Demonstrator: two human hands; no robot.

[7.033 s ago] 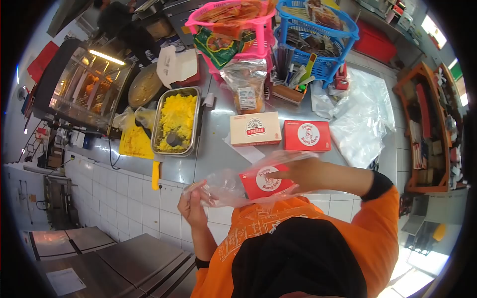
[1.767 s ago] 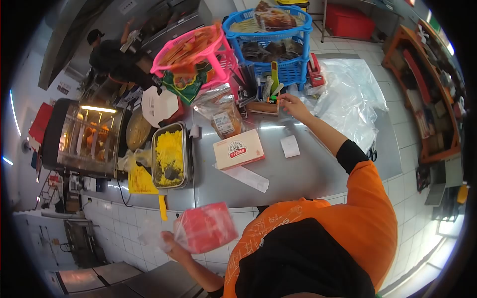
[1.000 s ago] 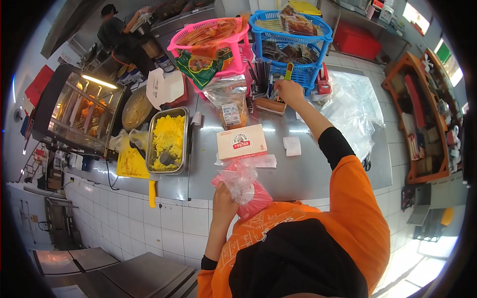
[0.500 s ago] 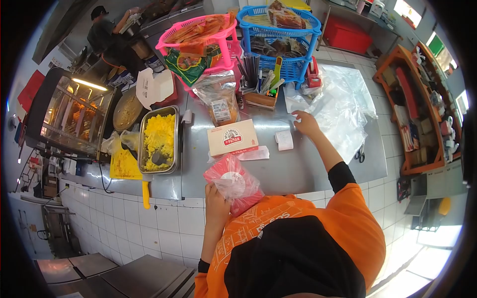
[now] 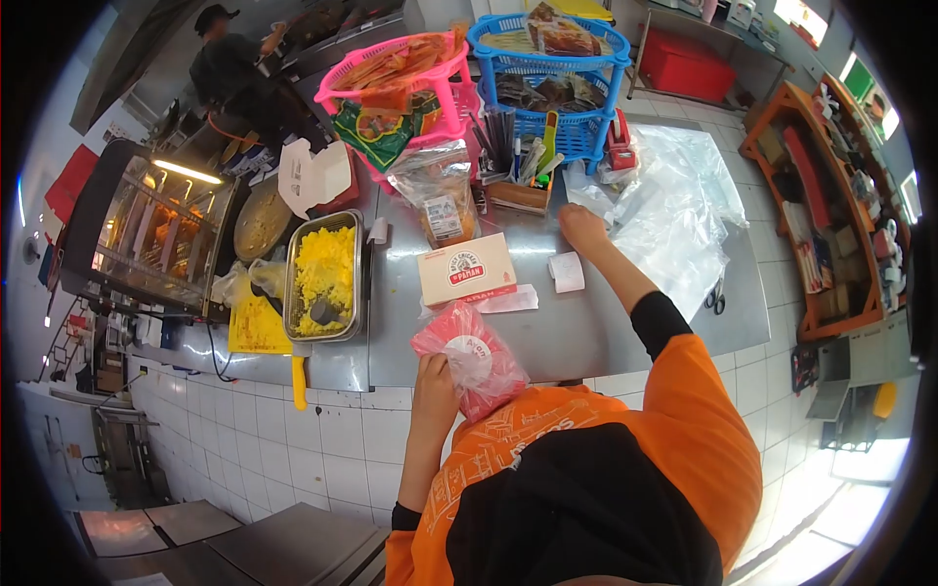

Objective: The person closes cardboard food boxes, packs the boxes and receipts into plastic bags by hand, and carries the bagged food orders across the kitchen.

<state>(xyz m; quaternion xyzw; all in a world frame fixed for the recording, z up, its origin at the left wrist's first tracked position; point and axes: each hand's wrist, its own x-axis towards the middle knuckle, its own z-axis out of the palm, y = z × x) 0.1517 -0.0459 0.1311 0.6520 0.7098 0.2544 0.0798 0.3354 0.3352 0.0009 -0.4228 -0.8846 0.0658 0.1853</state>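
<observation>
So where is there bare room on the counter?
The counter is barest between the paper slip, bagged red box and near edge. A narrower strip separates the metal tray from the beige box. The pink basket and blue basket crowd the back, clear plastic the right.

Against the left hand (image 5: 436, 385), the bagged box (image 5: 496, 383) is red with a white disc (image 5: 469, 357). Ahead of that hand, the carton (image 5: 467, 270) is cream with red-and-black print; farther left, the rice (image 5: 327, 266) is yellow. Beyond the right hand (image 5: 583, 229) are a pink rack (image 5: 455, 105) and a blue rack (image 5: 586, 137).
</observation>
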